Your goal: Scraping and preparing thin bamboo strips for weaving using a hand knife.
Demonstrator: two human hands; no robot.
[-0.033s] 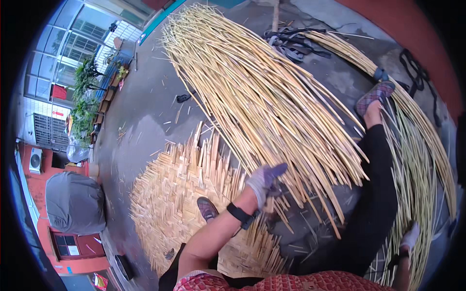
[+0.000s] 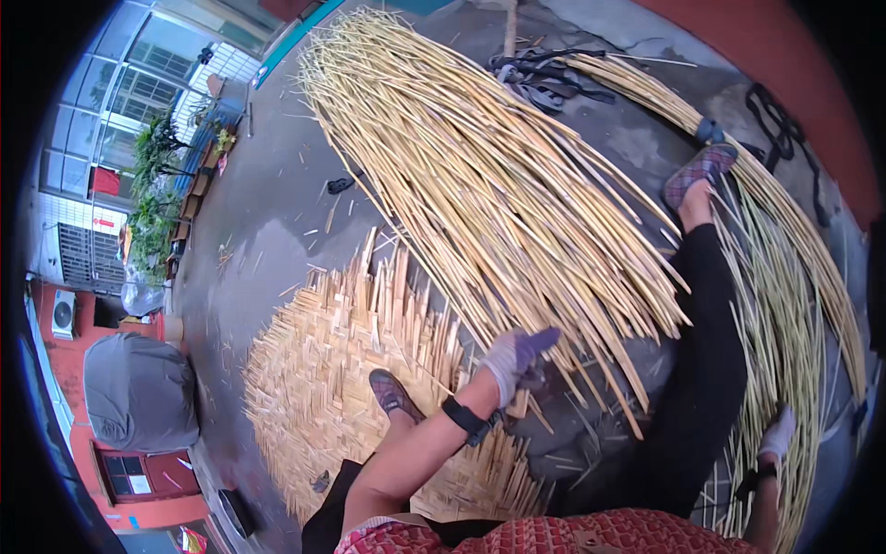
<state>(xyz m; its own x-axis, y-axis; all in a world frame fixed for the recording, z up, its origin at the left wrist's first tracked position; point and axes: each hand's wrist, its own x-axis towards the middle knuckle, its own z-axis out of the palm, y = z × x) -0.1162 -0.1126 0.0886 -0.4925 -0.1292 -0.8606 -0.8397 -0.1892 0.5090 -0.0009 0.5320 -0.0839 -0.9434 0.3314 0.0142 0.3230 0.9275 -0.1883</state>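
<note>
My left hand [image 2: 513, 361], in a white glove with purple fingers, hovers at the near ends of a broad bundle of pale yellow split stalks [image 2: 480, 185]. One finger stretches toward the right; the others are partly hidden below it, and nothing shows clearly in the hand. A woven mat [image 2: 323, 397] of flat strips with ragged edges lies beneath my left forearm. Far to the right, my right hand [image 2: 780, 432], also gloved, rests on a spread of thinner greenish strips [image 2: 784, 342]. Its fingertips are too small and shadowed to make out.
My left shoe [image 2: 394, 395] stands on the mat, my right shoe [image 2: 700, 174] by a tied bundle [image 2: 683, 108]. Dark straps [image 2: 544, 78] lie at the back. Potted plants [image 2: 152, 203] and a grey covered object [image 2: 140, 392] stand at left. Loose scraps litter the floor.
The whole view has shifted slightly. My left hand has moved a little to the right by the stalk ends. My right hand has moved slightly farther away over the greenish strips.
</note>
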